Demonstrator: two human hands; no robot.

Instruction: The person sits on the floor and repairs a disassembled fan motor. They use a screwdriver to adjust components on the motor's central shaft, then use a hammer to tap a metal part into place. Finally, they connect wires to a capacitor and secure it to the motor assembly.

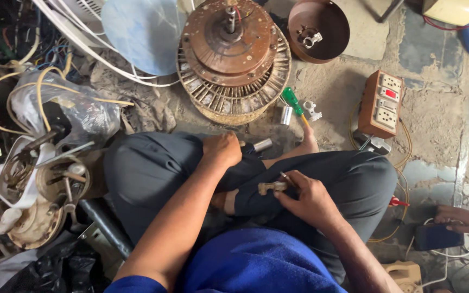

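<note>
I sit cross-legged on the floor in grey trousers. My left hand [222,150] is closed into a fist and rests on my left knee; nothing shows in it. Over my lap, my right hand [306,196] pinches a small beige fitting [271,188], with a thin metal tip poking out above the fingers. A rusty fan motor [233,57] with a slotted rim stands on the floor just ahead of my knees. A green-handled screwdriver [293,102], a small silver cylinder [285,115] and a white clamp piece [312,110] lie beside it.
A brown metal cup [320,27] holding a small clamp sits at the top. An orange socket board [381,103] lies to the right. Tangled wires, a plastic bag and a tub of tools [33,184] crowd the left. Another person's hand [464,218] holds a dark device at right.
</note>
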